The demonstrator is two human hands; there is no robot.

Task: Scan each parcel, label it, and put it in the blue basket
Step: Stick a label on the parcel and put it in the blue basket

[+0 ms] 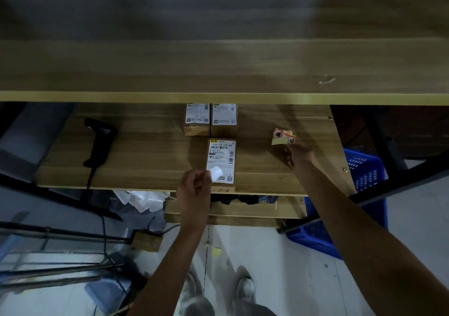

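A brown cardboard parcel (222,154) with a white shipping label lies near the front edge of the lower wooden shelf (150,150). My left hand (194,187) pinches a small white sticker (216,173) just over the parcel's near end. My right hand (297,154) reaches to a small pile of orange and white labels (283,136) on the shelf's right side, fingers touching its near edge. Two more labelled parcels (210,119) stand side by side at the back. The blue basket (364,170) sits on the floor to the right, below the shelf.
A black handheld scanner (99,143) lies on the shelf's left part, its cable hanging over the front. An upper wooden shelf (218,72) overhangs the back. Crumpled white plastic (141,199) and a wooden board lie under the shelf; metal bars stand at lower left.
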